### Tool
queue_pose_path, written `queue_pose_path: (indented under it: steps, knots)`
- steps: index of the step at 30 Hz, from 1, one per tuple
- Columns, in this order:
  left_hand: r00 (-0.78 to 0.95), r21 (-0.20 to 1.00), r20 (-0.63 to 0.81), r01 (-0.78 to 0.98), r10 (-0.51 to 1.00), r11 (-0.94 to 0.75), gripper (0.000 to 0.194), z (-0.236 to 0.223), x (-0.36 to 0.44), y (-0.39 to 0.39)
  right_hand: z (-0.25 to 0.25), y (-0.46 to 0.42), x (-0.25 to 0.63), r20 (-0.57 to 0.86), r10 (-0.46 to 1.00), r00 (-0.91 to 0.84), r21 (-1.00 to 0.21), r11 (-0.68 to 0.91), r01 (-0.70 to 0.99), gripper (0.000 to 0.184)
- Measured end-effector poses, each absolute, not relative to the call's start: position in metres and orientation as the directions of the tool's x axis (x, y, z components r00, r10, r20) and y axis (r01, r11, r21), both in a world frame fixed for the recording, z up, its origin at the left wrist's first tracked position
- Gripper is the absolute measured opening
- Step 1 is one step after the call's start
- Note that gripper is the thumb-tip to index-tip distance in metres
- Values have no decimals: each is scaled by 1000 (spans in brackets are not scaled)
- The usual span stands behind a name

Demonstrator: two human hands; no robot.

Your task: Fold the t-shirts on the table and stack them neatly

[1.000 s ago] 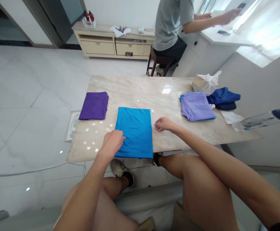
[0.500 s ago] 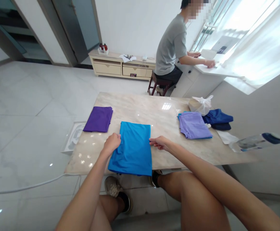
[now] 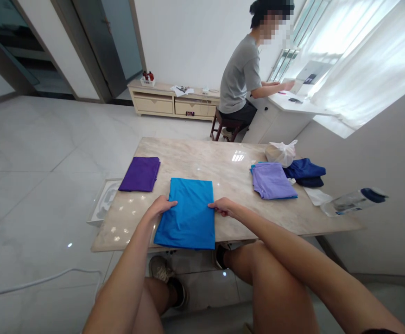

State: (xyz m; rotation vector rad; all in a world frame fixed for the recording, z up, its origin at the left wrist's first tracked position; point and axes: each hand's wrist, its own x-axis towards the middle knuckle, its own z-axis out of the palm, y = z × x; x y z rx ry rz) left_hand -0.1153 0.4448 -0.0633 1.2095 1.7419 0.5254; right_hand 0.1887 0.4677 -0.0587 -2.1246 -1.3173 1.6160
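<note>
Near legs: the person's bare knees fill the bottom of the frame; a grey sneaker and a dark sock show below the desk edge, and a second shoe is mostly cut off by the leg.

Left hand: lies at the left edge of the folded blue garment, fingers over the cloth, grip slightly curved. Whether any cloth is pinched cannot be told.

Right hand: lies at the right edge of the same garment, fingertips on the cloth. Its grip is likewise not clearly open or closed.

Folded blue garment: flat on the near side of the desk, between the hands, its near edge just short of the desk edge. Its folds and any layers beneath are hard to make out.

Desk: a pale marble top, with a folded purple garment to the left and a folded lilac garment to the right.

Right end of desk: a navy garment and a white plastic bag sit behind the lilac garment. A white sheet lies near a clear bottle with a dark cap.

Floor: a white cable at lower left, and a white-framed item just beside the desk.

Far side: a co-worker, upper right, sits at a white counter beneath the window; a low cream cabinet stands against the wall.
</note>
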Motion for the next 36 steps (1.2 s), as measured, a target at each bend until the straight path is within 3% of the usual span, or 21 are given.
queue_pose_path:
  steps: [8, 15, 21, 26, 30, 36]
  knots:
    - [-78, 850, -411, 329, 908, 413, 54, -39, -119, 430, -33, 468, 211, -564, 815, -134, -770, -461, 440, 35]
    - [-183, 970, -144, 168, 973, 175, 68, -13, -126, 429, -17, 476, 228, -245, 948, -205, -920, -160, 357, 46]
    - [-354, 990, 37, 140, 935, 14, 61, -10, -125, 430, -1, 482, 226, -40, 995, -94, -931, -3, 365, 60]
    - [-360, 950, 230, 285, 904, -128, 45, -5, -124, 426, 13, 482, 226, 192, 980, -47, -900, 195, 391, 55]
    - [-284, 906, 369, 324, 885, -274, 41, 8, -118, 418, 21, 480, 224, 289, 954, -77, -889, 297, 349, 55]
    - [-308, 953, 289, 184, 907, -241, 48, 18, -107, 407, 18, 481, 223, 317, 948, -35, -906, 314, 285, 60]
